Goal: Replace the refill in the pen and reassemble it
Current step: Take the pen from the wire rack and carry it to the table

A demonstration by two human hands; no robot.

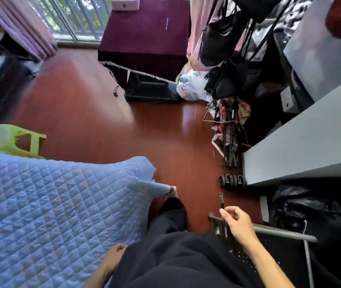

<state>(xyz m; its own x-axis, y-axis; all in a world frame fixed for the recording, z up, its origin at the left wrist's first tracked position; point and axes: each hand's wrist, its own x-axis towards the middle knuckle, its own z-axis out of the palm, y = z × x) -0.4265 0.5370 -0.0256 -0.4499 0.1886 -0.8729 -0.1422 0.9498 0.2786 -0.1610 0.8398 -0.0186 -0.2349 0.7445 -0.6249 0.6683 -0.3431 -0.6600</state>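
My right hand [237,222] holds a slim dark pen [221,200] between thumb and fingertips, its tip pointing up and away over the red-brown floor. The pen looks whole from here; no loose refill shows. My left hand [115,253] rests low at the edge of the blue quilt, fingers curled into a loose fist with nothing visible in it. My dark-trousered legs fill the lower middle of the view.
A blue quilted bed cover [51,204] spans the left. A green plastic stool [17,140] stands beyond it. A grey desk [302,150] runs along the right, a grey-railed black perforated rack [277,238] below it. Bags and a folded trolley [231,142] crowd the floor.
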